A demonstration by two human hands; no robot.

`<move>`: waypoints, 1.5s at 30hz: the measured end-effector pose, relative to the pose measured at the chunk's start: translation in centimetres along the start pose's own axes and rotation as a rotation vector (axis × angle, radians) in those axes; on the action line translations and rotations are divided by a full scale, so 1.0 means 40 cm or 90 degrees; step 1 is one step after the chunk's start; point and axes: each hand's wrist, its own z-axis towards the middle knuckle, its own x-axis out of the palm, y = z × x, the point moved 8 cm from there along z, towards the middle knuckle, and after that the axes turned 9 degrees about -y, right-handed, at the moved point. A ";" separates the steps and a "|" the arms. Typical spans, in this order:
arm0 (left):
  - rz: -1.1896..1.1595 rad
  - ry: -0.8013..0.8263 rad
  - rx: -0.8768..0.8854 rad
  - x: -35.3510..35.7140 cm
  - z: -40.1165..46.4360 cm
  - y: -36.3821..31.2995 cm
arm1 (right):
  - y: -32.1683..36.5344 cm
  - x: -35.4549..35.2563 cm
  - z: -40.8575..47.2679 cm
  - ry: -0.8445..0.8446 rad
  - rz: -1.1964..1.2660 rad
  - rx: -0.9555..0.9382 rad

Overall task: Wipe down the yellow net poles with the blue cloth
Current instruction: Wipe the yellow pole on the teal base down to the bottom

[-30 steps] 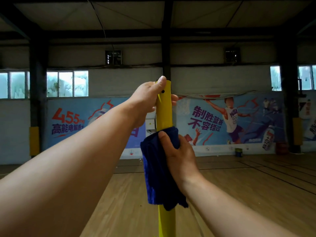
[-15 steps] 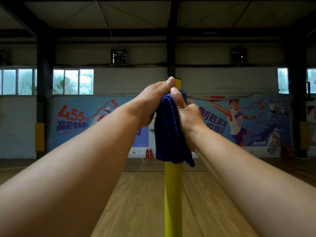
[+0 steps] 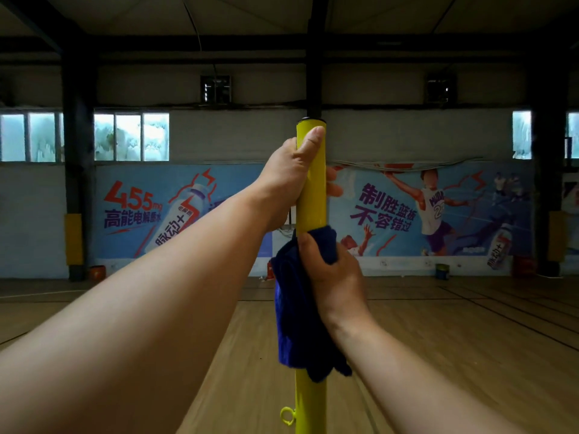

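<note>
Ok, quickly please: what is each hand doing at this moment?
Left hand: closed around the yellow pole, near its top.
Right hand: closed, holding the blue cloth against the pole.

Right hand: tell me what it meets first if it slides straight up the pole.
The right hand, wrapping the blue cloth round the yellow pole, would probably meet the left hand gripping just above.

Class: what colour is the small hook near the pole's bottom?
Yellow hook, matching the pole; head view.

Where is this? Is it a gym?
Probably yes, an indoor sports hall: a wooden court floor with painted lines, a basketball mural on the wall, and a yellow net pole being wiped.
</note>
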 end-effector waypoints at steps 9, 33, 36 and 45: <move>-0.020 -0.007 0.008 0.008 -0.012 0.026 | -0.117 -0.033 -0.111 -0.002 0.008 0.082; -0.029 0.022 -0.040 0.008 -0.045 0.058 | -0.010 -0.009 -0.019 -0.023 0.003 0.033; -0.045 0.006 -0.031 0.010 -0.046 0.069 | -0.062 -0.023 -0.062 -0.057 -0.038 0.047; 0.009 0.032 -0.075 0.007 -0.046 0.106 | -0.067 -0.025 -0.066 -0.042 -0.049 0.033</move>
